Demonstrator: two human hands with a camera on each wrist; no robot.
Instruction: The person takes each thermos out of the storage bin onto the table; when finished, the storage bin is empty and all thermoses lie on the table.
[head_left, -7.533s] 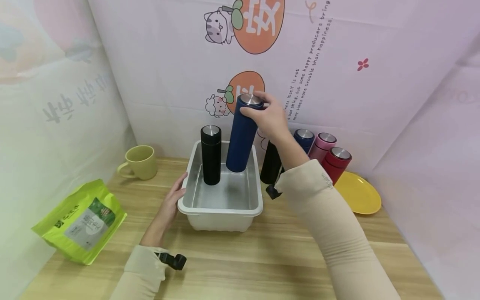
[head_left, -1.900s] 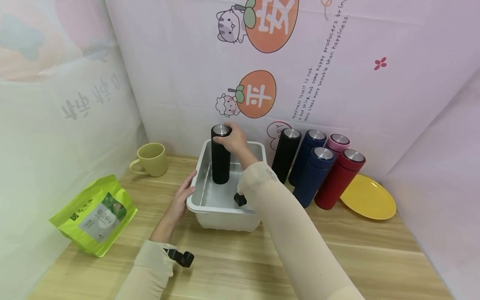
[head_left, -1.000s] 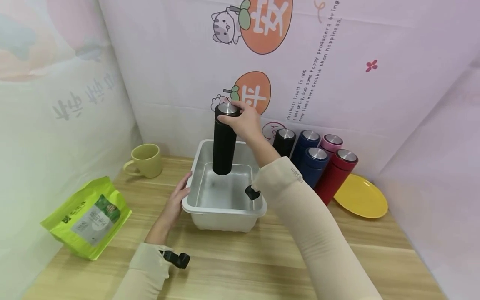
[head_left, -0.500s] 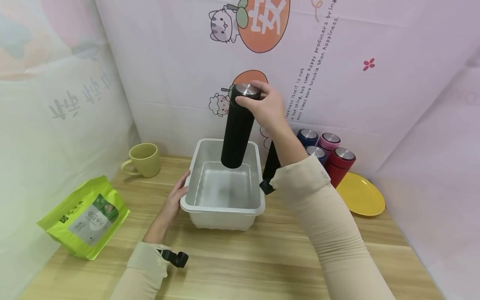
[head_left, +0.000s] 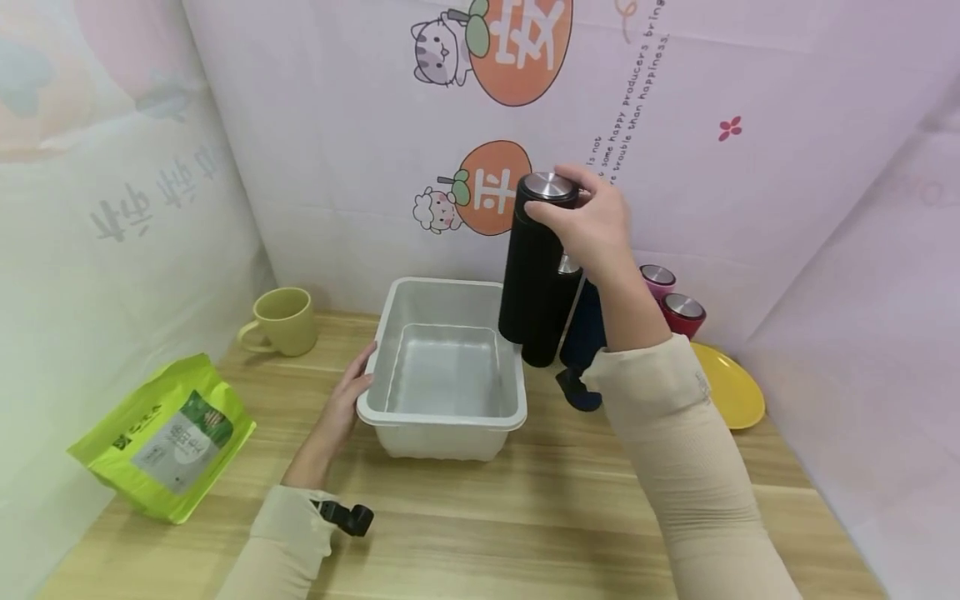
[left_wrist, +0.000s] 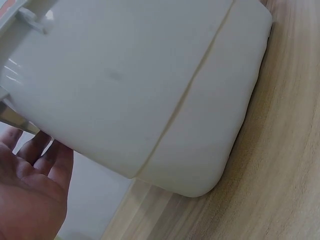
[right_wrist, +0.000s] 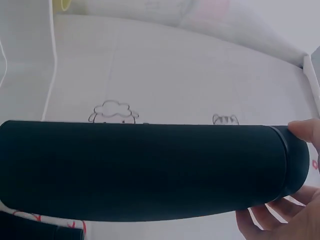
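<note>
My right hand [head_left: 600, 229] grips a black thermos [head_left: 532, 267] with a silver-topped lid near its upper end. The thermos hangs slightly tilted over the right rim of a white plastic bin [head_left: 442, 421], whose inside is bare. In the right wrist view, the fingers and thumb of the right hand [right_wrist: 295, 220] pinch the lid end of the black thermos [right_wrist: 150, 172]. My left hand [head_left: 345, 404] rests against the bin's left side, at the rim. The left wrist view has the left hand [left_wrist: 37, 192] beside the bin wall [left_wrist: 125, 80], its fingertips partly hidden.
Behind the held thermos stand another black thermos [head_left: 542, 348], a blue one [head_left: 587, 329], a pink one [head_left: 658, 282] and a red one [head_left: 684, 315], partly covered by my arm. A yellow plate [head_left: 731, 387] lies at right; a mug [head_left: 288, 321] and green pouch [head_left: 161, 442] sit left.
The blue thermos held earlier went to the group on the right. Since then my right hand has lifted the black thermos out of the bin and carried it rightward. My left hand stays put.
</note>
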